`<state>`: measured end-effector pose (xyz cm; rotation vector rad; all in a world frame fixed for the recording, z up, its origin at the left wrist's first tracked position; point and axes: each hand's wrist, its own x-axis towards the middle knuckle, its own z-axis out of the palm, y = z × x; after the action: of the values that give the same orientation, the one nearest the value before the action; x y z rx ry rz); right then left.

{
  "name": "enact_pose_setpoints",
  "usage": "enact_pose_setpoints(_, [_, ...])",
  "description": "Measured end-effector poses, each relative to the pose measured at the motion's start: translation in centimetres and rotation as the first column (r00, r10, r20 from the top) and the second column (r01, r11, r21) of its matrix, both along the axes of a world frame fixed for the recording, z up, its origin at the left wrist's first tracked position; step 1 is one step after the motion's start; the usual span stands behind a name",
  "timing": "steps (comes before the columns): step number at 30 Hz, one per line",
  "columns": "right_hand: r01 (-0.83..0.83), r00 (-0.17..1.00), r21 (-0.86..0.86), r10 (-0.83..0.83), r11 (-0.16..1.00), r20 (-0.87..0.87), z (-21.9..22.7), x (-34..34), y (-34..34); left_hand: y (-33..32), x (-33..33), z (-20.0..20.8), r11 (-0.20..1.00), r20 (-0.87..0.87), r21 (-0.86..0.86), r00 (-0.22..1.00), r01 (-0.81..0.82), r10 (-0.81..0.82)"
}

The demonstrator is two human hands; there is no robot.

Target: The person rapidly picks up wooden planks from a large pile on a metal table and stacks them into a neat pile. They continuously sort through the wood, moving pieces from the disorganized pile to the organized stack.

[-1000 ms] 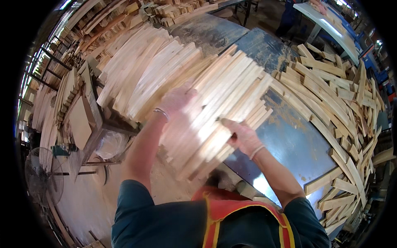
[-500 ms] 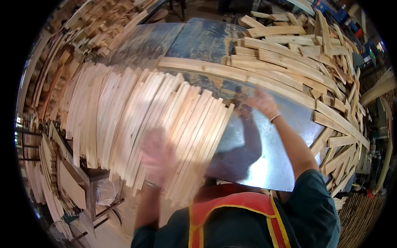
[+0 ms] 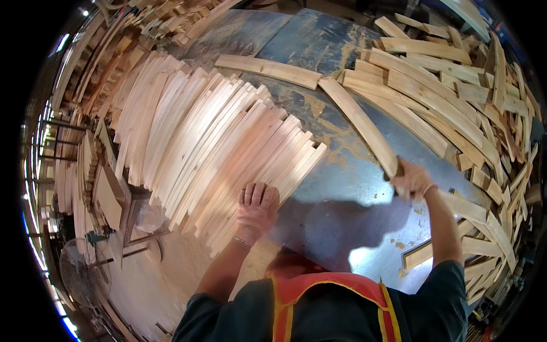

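Observation:
Both my hands wear pale gloves. My left hand (image 3: 258,211) rests on the near ends of a row of pale wooden strips (image 3: 205,148), close to the row's right side. Its fingers are slightly bent and lie over the strips, not visibly wrapped round any. My right hand (image 3: 413,179) grips the near end of a wooden board (image 3: 362,125), its fingers closed round it. That board slants away to the far left over the metal table (image 3: 325,211). Its far end meets a second board (image 3: 268,69), which lies beyond the row; whether they touch is unclear.
A jumbled heap of wooden boards (image 3: 450,102) covers the table's right side. More stacked wood (image 3: 102,74) stands at the far left. Sawdust patches (image 3: 342,145) lie on the table. A wire-guarded fan (image 3: 85,268) stands on the lower left.
My right hand has moved right and nearer, and now holds a board swung out at an angle. My left hand has shifted right along the strips. The view has turned somewhat.

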<state>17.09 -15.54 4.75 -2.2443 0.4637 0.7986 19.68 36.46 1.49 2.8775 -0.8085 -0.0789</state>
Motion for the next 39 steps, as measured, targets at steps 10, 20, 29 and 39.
enact_pose_setpoints(10, [0.367, 0.916, 0.726, -0.361, 0.581, -0.174, -8.2, -21.2, 20.8, 0.3, 0.5, 1.6, 0.993, -0.011, -0.071, 0.995, 0.095, -0.096])
enact_pose_setpoints(20, [-0.573, 0.816, 0.327, 0.56, 0.751, 0.143, -10.4, -8.9, 44.6, -2.4, 2.2, 6.5, 0.965, -0.252, 0.071, 0.941, 0.251, -0.226])
enact_pose_setpoints(29, [-0.158, 0.974, 0.745, -0.022, 0.648, 0.226, 3.3, 11.4, 20.7, -0.1, 3.6, 3.7, 0.931, 0.091, -0.155, 0.943, 0.331, -0.32])
enact_pose_setpoints(39, [-0.054, 0.806, -0.564, 0.37, 0.824, 0.463, -4.9, 38.8, 20.7, -0.9, 4.5, -1.2, 0.898, 0.136, -0.321, 0.953, 0.302, -0.271])
